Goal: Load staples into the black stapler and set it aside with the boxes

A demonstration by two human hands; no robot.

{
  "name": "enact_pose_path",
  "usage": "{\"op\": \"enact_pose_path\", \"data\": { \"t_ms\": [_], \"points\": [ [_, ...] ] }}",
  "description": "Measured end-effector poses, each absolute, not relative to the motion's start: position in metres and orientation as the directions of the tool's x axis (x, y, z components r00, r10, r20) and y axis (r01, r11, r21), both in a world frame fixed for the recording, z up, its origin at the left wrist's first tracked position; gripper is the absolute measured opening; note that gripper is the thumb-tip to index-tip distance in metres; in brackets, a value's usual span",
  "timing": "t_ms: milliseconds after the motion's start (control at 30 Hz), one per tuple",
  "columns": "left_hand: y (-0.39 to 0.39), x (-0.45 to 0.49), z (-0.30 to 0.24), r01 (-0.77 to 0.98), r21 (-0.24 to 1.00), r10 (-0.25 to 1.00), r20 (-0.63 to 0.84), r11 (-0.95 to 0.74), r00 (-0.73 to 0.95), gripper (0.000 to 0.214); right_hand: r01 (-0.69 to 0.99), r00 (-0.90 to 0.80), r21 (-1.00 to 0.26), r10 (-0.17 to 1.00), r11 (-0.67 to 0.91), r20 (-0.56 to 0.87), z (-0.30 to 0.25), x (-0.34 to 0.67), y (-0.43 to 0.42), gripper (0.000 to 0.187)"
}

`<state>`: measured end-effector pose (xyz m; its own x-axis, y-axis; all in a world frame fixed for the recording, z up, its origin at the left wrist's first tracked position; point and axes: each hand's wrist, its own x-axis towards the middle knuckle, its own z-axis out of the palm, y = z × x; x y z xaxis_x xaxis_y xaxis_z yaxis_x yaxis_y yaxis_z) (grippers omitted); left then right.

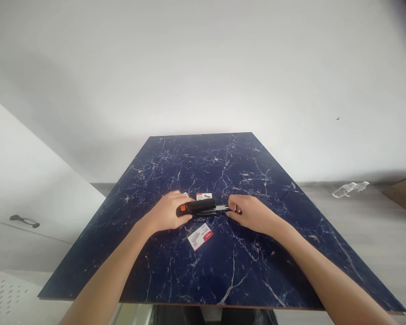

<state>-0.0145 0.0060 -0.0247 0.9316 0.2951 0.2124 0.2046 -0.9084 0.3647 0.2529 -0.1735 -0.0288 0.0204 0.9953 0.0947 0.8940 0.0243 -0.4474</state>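
A black stapler (201,206) with an orange patch at its left end lies crosswise over the middle of the table. My left hand (171,211) is closed round that left end, thumb on the near side. From the stapler's right end sticks out a silver metal strip (222,208). The curled fingers of my right hand (242,210) pinch the strip's outer end, which they hide. Just nearer to me lies a small white and red box (200,236) with a picture of staples on it, turned at an angle. Another white and red box (204,196) shows partly behind the stapler.
The dark blue marble-patterned table (203,162) meets a white wall (203,67) at its far edge. A white cabinet with a dark handle (25,221) stands at the left. Clear plastic packaging (349,189) and a cardboard box (404,194) lie on the floor at the right.
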Motion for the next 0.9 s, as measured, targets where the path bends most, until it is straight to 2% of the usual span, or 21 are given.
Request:
{"op": "enact_pose_path", "data": {
  "t_ms": [200,400,900],
  "points": [
    [0.003,-0.011,-0.033,0.188,0.342,0.294,0.289,-0.921,0.911,0.034,0.887,-0.020,-0.456,0.993,0.070,0.114,-0.028,0.247,-0.174,0.022],
    [0.003,-0.010,-0.036,0.196,0.337,0.299,0.286,-0.921,0.910,0.035,0.886,-0.074,-0.447,0.988,0.127,0.135,-0.033,0.240,-0.174,0.023],
    [0.002,-0.010,-0.033,0.197,0.343,0.299,0.278,-0.919,0.913,0.034,0.876,-0.065,-0.469,0.992,0.110,0.112,-0.032,0.239,-0.176,0.021]
  ]
}}
